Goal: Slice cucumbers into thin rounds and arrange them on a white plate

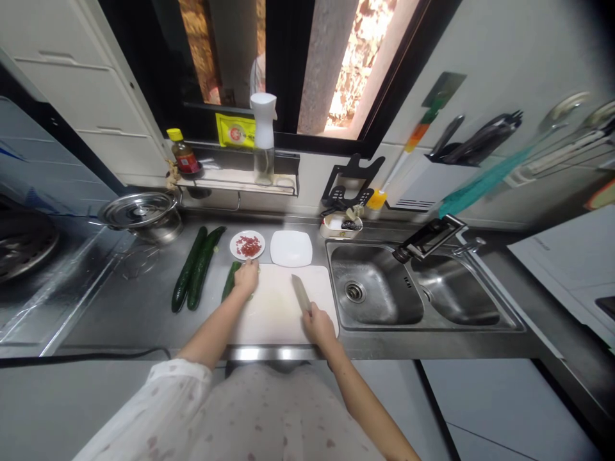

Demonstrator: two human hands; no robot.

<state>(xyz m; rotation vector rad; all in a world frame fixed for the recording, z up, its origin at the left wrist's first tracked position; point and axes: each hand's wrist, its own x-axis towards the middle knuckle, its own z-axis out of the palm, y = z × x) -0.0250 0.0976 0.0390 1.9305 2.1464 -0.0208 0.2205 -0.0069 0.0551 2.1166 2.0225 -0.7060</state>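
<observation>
My right hand (319, 325) is closed around the handle of a kitchen knife (301, 293). Its blade points away from me over the right half of a white cutting board (273, 323). On the board's left side, my left hand (246, 276) has its fingers curled down over pale green cucumber bits that peek out at its edges; the fingertips are mostly hidden. A dark green length of cucumber (231, 282) lies just left of that hand. Beyond the board stand a small plate (234, 250) of chopped red bits and a bare white square plate (291, 248).
Two whole cucumbers (198, 272) lie left of the board. A lidded steel pot (161, 224) stands farther left. To the right is a double sink (375, 325) with a black faucet (423, 240). A knife block (427, 182) and a shelf with bottles (230, 182) line the back.
</observation>
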